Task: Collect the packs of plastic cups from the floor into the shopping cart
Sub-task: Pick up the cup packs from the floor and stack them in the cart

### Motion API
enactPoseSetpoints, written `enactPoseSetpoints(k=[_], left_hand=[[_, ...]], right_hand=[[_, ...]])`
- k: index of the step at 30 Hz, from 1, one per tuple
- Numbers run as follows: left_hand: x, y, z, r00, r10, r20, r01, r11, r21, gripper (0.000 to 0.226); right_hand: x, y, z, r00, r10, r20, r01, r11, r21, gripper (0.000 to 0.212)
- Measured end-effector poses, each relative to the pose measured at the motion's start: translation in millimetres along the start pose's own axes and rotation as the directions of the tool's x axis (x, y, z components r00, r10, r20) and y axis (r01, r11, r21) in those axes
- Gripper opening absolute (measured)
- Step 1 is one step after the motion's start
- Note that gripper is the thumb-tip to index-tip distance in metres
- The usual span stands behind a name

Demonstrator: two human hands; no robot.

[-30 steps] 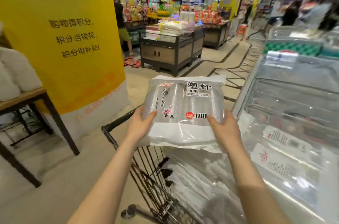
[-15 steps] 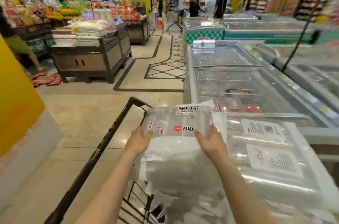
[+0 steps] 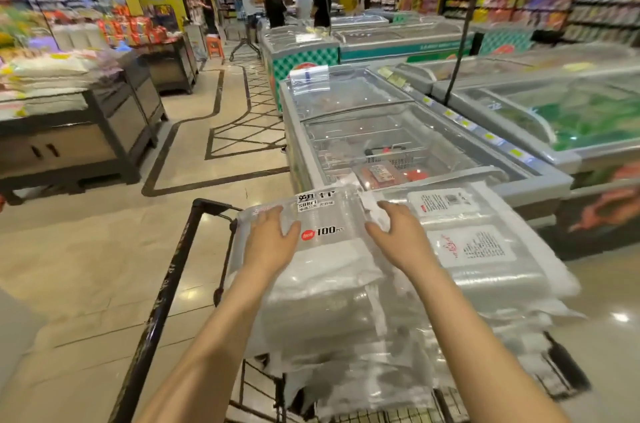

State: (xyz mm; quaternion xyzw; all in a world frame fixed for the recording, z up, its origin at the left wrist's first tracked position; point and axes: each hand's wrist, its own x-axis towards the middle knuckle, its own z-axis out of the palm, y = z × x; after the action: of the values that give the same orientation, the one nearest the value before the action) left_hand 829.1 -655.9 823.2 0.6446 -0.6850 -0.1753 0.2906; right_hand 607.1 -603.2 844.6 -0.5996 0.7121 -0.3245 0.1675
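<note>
— Both hands flat on it?
— Yes: left hand and right hand press, fingers spread, on the clear pack of plastic cups, printed "100pcs", topping the pile of packs in the shopping cart, beside a chest freezer.

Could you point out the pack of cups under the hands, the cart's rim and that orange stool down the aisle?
pack of plastic cups (image 3: 323, 214), head view: its printed front.
shopping cart (image 3: 180, 249), head view: its black left rim.
orange stool (image 3: 213, 44), head view: its seat.
</note>
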Motion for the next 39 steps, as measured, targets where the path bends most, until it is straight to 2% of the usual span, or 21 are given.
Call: enactPoseSetpoints(k=[3,7,12,17,26,35,39], left_hand=[[7,49,25,0.977,0.191,0.097,-0.189,0.982,-0.023,0.054],[-4,123,69,0.883,0.409,0.231,-0.416,0.909,-0.020,0.054],[-42,220,124,0.727,0.608,0.320,-0.613,0.784,-0.099,0.055],[-101,323,188,0.546,0.763,0.345,-0.762,0.624,-0.172,0.053],[-202,477,300,0.282,0.891,0.356,-0.910,0.365,-0.195,0.047],[-260,552,391,0.127,0.911,0.393,-0.920,0.257,-0.298,0.045],[-265,580,444,0.080,0.904,0.419,-0.908,0.240,-0.344,0.044]], right_hand=[[-11,27,-36,0.995,0.026,-0.097,-0.036,0.994,-0.102,0.054],[-36,77,-91,0.973,0.088,-0.215,-0.135,0.968,-0.213,0.054],[-83,147,-159,0.922,0.192,-0.335,-0.304,0.897,-0.322,0.055],[-142,217,-234,0.848,0.284,-0.447,-0.452,0.829,-0.330,0.055],[-243,347,-368,0.743,0.371,-0.557,-0.600,0.738,-0.309,0.051],[-294,456,-416,0.621,0.468,-0.629,-0.713,0.672,-0.203,0.049],[-294,505,-421,0.594,0.517,-0.616,-0.749,0.635,-0.189,0.050]])
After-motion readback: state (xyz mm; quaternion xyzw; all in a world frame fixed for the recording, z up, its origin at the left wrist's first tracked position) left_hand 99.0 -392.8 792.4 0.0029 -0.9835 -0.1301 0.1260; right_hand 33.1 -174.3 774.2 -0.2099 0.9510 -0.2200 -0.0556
